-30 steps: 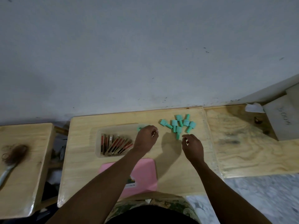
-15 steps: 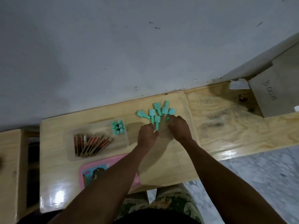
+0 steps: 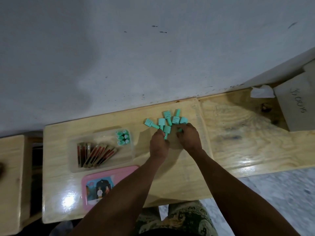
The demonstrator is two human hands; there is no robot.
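Note:
Several small teal bottles (image 3: 167,118) lie loose on the wooden table (image 3: 187,181) near the wall. My left hand (image 3: 159,145) pinches one teal bottle (image 3: 166,131) at the near edge of the heap. My right hand (image 3: 188,137) is curled over another teal bottle (image 3: 179,130) beside it, fingers round it. A clear plastic tray (image 3: 131,150) to the left holds several upright teal bottles (image 3: 122,137) in its far right corner and a row of red and tan sticks (image 3: 95,155).
A pink tray (image 3: 85,188) with a picture lies at the table's near edge under my left forearm. A second wooden surface (image 3: 247,133) adjoins on the right, with a grey box (image 3: 296,99) and crumpled paper (image 3: 260,92). Another wooden table (image 3: 10,167) stands left. The wall rises directly behind.
My left hand left the clear tray, where teal bottles now stand, and went right to the heap. Both hands now close on bottles there. The view shifted right.

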